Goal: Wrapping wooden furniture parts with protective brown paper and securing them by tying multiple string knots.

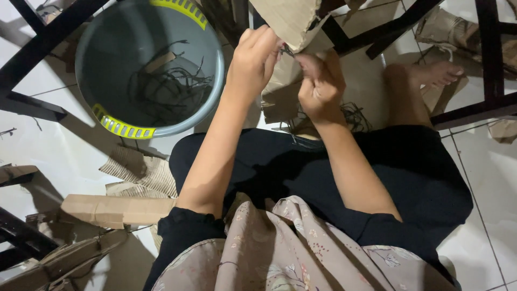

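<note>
**Both hands pinch at a brown paper piece above the lap**

The left hand and right hand meet at the lower edge of a brown paper piece, fingers clenched on it and on thin dark strings hanging there. To the left, on the tiled floor, stands a grey bucket with yellow-green handles, dark strings lying inside. More cardboard scraps lie by the person's knee.

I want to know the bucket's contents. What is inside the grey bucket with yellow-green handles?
Inside the grey bucket lies a loose tangle of thin dark strands with one small tan scrap. Whatever lies under the tangle on the bottom is covered.
</note>
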